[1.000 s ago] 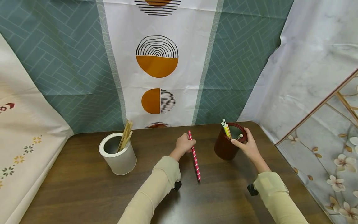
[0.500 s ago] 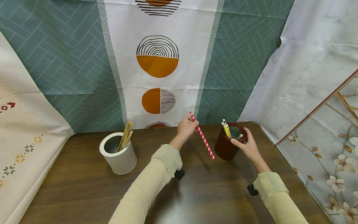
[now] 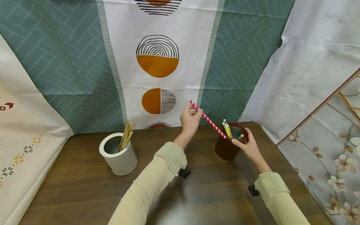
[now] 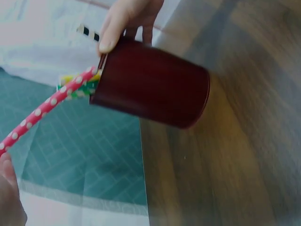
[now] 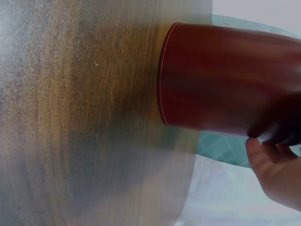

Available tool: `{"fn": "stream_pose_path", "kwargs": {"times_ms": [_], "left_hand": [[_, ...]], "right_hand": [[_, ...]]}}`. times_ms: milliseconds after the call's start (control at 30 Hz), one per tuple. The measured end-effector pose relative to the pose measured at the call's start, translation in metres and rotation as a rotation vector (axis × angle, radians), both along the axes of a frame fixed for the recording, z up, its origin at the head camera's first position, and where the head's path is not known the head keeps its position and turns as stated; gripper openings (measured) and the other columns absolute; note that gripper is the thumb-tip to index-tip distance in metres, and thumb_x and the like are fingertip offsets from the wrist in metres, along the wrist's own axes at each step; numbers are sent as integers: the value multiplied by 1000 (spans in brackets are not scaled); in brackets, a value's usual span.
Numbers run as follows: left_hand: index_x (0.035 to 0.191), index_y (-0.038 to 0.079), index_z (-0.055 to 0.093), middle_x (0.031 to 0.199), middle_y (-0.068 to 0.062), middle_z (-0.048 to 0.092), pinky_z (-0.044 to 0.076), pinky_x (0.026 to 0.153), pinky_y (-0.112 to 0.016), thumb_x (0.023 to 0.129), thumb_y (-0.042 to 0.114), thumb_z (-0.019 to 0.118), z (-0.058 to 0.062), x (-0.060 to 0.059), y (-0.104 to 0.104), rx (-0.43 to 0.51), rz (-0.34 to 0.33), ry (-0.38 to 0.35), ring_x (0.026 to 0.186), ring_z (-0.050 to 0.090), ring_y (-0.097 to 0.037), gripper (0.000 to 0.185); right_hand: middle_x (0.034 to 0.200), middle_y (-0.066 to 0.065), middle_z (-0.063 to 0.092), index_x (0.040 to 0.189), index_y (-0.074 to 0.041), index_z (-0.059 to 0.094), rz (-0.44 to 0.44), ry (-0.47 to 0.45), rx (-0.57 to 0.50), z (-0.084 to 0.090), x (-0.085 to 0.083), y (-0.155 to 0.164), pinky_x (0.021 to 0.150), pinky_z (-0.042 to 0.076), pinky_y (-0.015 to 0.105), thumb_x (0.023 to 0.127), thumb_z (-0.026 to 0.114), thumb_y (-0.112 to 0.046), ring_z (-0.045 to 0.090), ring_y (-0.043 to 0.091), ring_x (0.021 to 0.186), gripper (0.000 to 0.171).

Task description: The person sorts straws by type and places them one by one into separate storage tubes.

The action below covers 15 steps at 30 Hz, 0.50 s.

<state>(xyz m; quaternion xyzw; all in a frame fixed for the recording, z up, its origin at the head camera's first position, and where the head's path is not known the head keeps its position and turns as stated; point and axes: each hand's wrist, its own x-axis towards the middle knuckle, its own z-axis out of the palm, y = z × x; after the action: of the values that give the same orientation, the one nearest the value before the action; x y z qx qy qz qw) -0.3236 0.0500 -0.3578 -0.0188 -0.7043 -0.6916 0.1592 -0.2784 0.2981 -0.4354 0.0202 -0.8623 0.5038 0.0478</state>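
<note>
My left hand (image 3: pixel 190 119) pinches a red straw with white dots (image 3: pixel 208 120) near its upper end, raised above the table. The straw slants down to the right, and its lower tip is at the rim of the dark red cup (image 3: pixel 226 147). In the left wrist view the red straw (image 4: pixel 47 106) reaches the rim of the dark red cup (image 4: pixel 150 85). My right hand (image 3: pixel 248 145) grips that cup at its right rim, thumb on the near edge. Several straws (image 3: pixel 227 128) stand inside it. The right wrist view shows the dark red cup (image 5: pixel 225 81) on its side in frame, with my right hand (image 5: pixel 277 169) below it.
A white cup (image 3: pixel 118 155) holding several wooden sticks (image 3: pixel 126 135) stands at the left on the dark wooden table (image 3: pixel 84 190). Patterned cloth hangs behind (image 3: pixel 157 62) and at both sides.
My left hand has lifted the red dotted straw off the table and swung it up and to the right, bringing its lower tip to the dark red cup's rim. The right hand stayed on the cup.
</note>
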Motion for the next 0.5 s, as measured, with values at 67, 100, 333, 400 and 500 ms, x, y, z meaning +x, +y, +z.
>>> {"fn": "stream_pose_path", "kwargs": {"times_ms": [67, 100, 333, 400, 500], "left_hand": [[92, 4, 53, 75, -14, 67, 51, 57, -21, 80, 16, 62, 0, 1, 5, 5, 22, 36, 58, 63, -13, 20], [92, 4, 53, 75, -14, 68, 50, 57, -21, 80, 17, 62, 1, 2, 8, -1, 31, 50, 59, 64, -14, 20], [92, 7, 55, 75, -9, 68, 43, 56, -18, 81, 20, 61, 3, 10, 24, -47, 41, 67, 66, 64, -14, 18], [92, 8, 55, 76, -8, 68, 43, 55, -18, 81, 20, 61, 3, 12, 28, -56, 39, 68, 67, 64, -14, 17], [93, 8, 56, 78, -9, 69, 45, 57, -18, 82, 19, 61, 1, 14, 33, -70, 26, 73, 69, 64, -15, 17]], "right_hand": [[137, 21, 27, 141, -6, 6, 0, 2, 3, 0, 0, 0, 74, 32, 3, 83, 61, -26, 33, 28, 121, 82], [137, 22, 27, 141, -6, 6, 0, 3, 5, 0, 0, 0, 74, 32, 3, 83, 61, -26, 33, 28, 121, 82], [139, 21, 25, 142, -8, 5, 2, -9, -20, 0, 0, 0, 74, 32, 3, 83, 61, -25, 32, 28, 122, 83], [138, 22, 25, 142, -8, 4, 8, -12, -37, 0, 0, 0, 74, 33, 3, 83, 61, -24, 32, 29, 122, 84], [138, 22, 24, 142, -8, 3, 12, -14, -52, 0, 1, 1, 74, 33, 4, 83, 61, -24, 31, 31, 122, 84]]}}
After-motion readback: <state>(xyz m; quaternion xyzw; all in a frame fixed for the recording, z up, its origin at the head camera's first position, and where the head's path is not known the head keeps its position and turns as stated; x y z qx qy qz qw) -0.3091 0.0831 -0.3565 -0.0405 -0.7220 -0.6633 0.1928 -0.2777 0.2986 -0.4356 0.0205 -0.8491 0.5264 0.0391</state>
